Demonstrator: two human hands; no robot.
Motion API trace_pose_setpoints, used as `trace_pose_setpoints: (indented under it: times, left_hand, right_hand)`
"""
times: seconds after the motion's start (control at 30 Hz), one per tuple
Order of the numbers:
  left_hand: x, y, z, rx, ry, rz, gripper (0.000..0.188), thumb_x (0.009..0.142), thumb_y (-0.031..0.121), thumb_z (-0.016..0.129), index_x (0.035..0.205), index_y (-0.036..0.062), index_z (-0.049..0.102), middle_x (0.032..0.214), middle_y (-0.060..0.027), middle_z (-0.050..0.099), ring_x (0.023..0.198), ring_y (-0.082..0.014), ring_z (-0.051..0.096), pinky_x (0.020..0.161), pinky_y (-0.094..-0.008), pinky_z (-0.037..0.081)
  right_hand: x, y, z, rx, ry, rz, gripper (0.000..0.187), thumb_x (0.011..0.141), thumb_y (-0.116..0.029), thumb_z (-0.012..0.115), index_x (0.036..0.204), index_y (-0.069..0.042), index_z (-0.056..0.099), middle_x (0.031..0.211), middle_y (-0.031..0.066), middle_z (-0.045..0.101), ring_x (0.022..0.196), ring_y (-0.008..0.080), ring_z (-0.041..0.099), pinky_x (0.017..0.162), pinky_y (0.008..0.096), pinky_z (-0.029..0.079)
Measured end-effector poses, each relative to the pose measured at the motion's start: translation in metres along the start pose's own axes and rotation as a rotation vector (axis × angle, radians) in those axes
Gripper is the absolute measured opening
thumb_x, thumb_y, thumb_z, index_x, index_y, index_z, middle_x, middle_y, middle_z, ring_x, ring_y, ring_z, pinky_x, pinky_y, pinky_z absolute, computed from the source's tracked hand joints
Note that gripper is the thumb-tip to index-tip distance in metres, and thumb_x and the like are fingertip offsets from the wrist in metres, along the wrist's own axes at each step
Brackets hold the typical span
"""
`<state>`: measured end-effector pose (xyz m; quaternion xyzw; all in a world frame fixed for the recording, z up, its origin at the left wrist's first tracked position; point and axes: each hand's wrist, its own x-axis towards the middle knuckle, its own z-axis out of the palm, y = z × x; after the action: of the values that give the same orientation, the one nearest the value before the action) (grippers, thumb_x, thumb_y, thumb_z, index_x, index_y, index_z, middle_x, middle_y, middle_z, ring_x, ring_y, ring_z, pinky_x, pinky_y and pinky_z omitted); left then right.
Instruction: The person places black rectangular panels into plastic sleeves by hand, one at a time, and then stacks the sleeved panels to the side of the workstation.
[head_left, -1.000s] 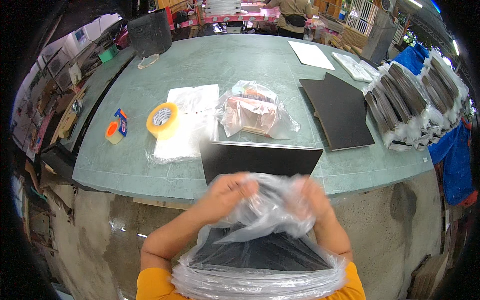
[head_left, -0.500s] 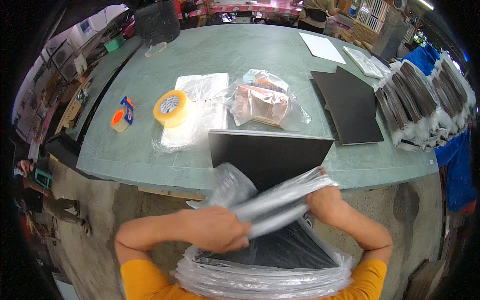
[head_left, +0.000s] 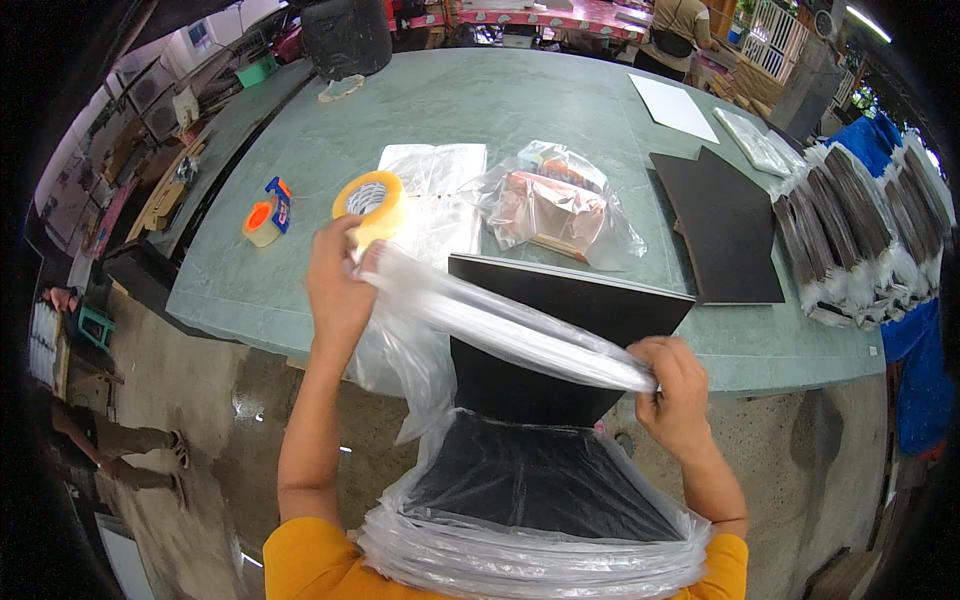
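My left hand (head_left: 340, 285) and my right hand (head_left: 672, 385) are both closed on opposite ends of a clear plastic bag (head_left: 520, 325). It stretches between them as a slanting band, blurred by motion, with its left end higher. Whether a board lies inside I cannot tell. Loose clear film (head_left: 405, 385) hangs below its left part. Behind the band a black board (head_left: 590, 290) leans upright at the table's near edge, partly hidden. Against my body rests a stack of plastic-wrapped black boards (head_left: 540, 475), their film bunched in layers.
On the green table (head_left: 480, 100) lie a tape roll (head_left: 367, 197), a tape dispenser (head_left: 268, 215), flat plastic bags (head_left: 435, 170), a plastic-covered bundle (head_left: 560, 210), black boards (head_left: 725, 225) and a white sheet (head_left: 675, 107). Wrapped boards (head_left: 850, 220) are piled at right. Other people are farther off.
My left hand has risen up and left, near the tape roll, lifting its end of the bag. The right hand has shifted slightly. The wrapped stack below is more exposed.
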<state>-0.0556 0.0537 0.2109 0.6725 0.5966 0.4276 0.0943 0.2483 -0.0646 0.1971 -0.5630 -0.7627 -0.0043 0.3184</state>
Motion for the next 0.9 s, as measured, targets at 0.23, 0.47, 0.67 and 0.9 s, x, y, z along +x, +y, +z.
trace_pose_setpoints:
  times: [0.23, 0.47, 0.67, 0.9]
  left_hand:
    - [-0.022, 0.017, 0.012, 0.220, -0.259, 0.505, 0.063, 0.058, -0.011, 0.048, 0.116, 0.0147, 0.048, 0.107, -0.0131, 0.049, 0.092, -0.0279, 0.050, 0.069, -0.0316, 0.044]
    - [-0.022, -0.008, -0.004, -0.569, -0.500, 0.266, 0.044, 0.063, -0.007, 0.053, 0.105, 0.0048, 0.055, 0.075, -0.0063, 0.059, 0.069, -0.0146, 0.053, 0.060, -0.0248, 0.042]
    - [-0.089, -0.105, 0.048, -1.133, -1.267, -0.688, 0.036, 0.062, 0.014, 0.066, 0.094, 0.0017, 0.056, 0.071, 0.0001, 0.056, 0.058, -0.0070, 0.049, 0.049, -0.0174, 0.037]
    - [-0.198, -0.211, 0.131, -0.848, -1.084, -0.981, 0.018, 0.074, 0.018, 0.063, 0.087, 0.0080, 0.055, 0.071, -0.0003, 0.056, 0.065, -0.0092, 0.054, 0.057, -0.0228, 0.044]
  right_hand:
    - [-0.006, 0.015, -0.002, -0.335, 0.125, 0.200, 0.070, 0.054, 0.021, 0.037, 0.116, -0.008, 0.049, 0.117, 0.0147, 0.038, 0.107, 0.0280, 0.038, 0.091, 0.0354, 0.030]
    - [-0.039, 0.040, -0.043, 0.881, 0.087, 0.511, 0.022, 0.064, 0.000, 0.063, 0.085, 0.000, 0.061, 0.071, 0.0053, 0.057, 0.059, 0.0131, 0.054, 0.056, 0.0230, 0.044]
    - [-0.095, 0.074, 0.035, 1.417, -0.383, 0.821, 0.018, 0.062, -0.008, 0.060, 0.078, 0.000, 0.057, 0.075, 0.0056, 0.057, 0.065, 0.0089, 0.053, 0.056, 0.0184, 0.040]
    - [-0.224, 0.141, 0.222, 0.405, -0.409, 0.741, 0.018, 0.068, -0.007, 0.048, 0.080, 0.002, 0.057, 0.082, 0.0138, 0.059, 0.070, 0.0221, 0.055, 0.065, 0.0325, 0.043]
